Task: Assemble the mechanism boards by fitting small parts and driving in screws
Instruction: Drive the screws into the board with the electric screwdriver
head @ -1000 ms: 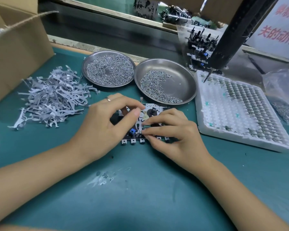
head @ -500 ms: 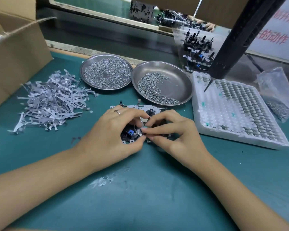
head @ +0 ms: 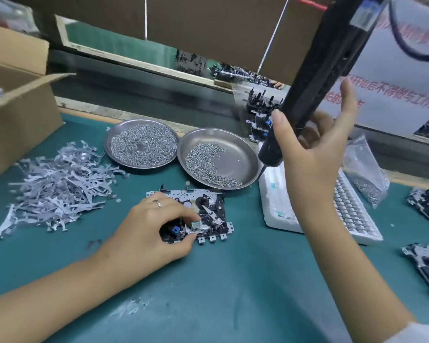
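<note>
A mechanism board [head: 208, 206] of grey metal and black plastic lies flat on the green mat. My left hand [head: 146, 226] rests on its left half, thumb and forefinger pinching a small metal part [head: 195, 226] at the board's near edge. My right hand [head: 310, 154] is raised to the right of the board, with fingers spread straight around the hanging black electric screwdriver [head: 315, 78] and the thumb against its lower barrel. The driver's tip is hidden behind that hand.
Two steel dishes hold screws, one full [head: 144, 167] and one partly full [head: 238, 157]. A pile of grey metal levers [head: 60, 184] lies at the left beside a cardboard box [head: 18, 120]. A white foam tray [head: 275, 194], a screw bag [head: 364, 169] and more boards [head: 426, 206] sit at the right.
My right hand left the board and rose to the hanging screwdriver. My left hand stayed on the board, holding the small part. The view tilted upward.
</note>
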